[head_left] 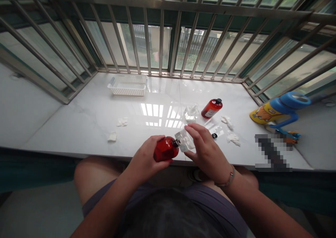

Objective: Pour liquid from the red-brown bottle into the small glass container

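My left hand (145, 158) is wrapped round a red bottle (165, 149), tipped sideways with its black neck pointing right. The neck meets or nearly meets the mouth of a clear square glass bottle (184, 140); whether they touch I cannot tell. The fingers and thumb of my right hand (207, 150) grip that clear bottle from its right side. A small black cap (214, 136) lies on the white ledge just beyond my right hand. Further back stands a second red bottle (212, 108) with a black cap and pale label, beside another clear glass container (191, 113).
A white perforated basket (127, 86) sits at the back left. Crumpled white tissues (233, 138) lie at right, and more pieces (112, 137) at left. A blue and yellow flask (278, 108) stands far right, near a pixelated dark object (271, 152). Metal bars (160, 38) line the window.
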`<state>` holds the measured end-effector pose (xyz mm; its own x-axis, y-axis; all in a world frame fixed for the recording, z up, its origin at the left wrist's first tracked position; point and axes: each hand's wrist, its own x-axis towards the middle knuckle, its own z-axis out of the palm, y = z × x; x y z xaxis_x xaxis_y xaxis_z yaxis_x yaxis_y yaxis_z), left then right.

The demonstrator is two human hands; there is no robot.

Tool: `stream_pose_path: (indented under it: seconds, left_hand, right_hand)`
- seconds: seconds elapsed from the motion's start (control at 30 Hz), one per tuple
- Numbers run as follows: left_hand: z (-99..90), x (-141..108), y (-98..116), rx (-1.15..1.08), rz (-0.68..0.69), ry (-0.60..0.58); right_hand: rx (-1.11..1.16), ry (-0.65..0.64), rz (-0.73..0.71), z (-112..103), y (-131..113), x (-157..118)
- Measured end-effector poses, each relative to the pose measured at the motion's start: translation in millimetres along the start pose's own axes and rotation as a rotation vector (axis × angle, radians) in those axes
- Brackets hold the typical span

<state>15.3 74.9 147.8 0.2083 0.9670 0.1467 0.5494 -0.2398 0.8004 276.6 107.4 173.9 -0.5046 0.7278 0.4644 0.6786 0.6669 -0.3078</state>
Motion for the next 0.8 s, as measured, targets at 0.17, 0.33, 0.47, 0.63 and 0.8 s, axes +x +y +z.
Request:
stream_pose_path:
  seconds: [0.17,0.33,0.47,0.63,0.8]
  left_hand:
    - [1.5,-1.0,-1.7,-0.007,-0.012,-0.002]
    - [3.8,-1.8,-4.1,-0.02,-0.023,-0.008]
    - [4.8,-1.8,-4.5,-0.025,-0.023,-0.013]
    - [4.8,-1.6,-3.6,-0.036,-0.024,-0.014]
    - [5.5,-2.6,-4.4,-0.037,-0.027,-0.012]
  right_hand:
    - [-0.042,-0.027,-0.028,-2.1,-1.1,2.1]
    - [-0.064,-0.052,-0.051,-6.1,-3.1,5.5]
    - [-0.083,-0.06,-0.063,-8.3,-3.7,6.2]
    - [-0.098,-0.072,-0.069,-10.0,-4.3,6.6]
    - [-0.1,-0.08,-0.08,-10.9,-4.8,8.1]
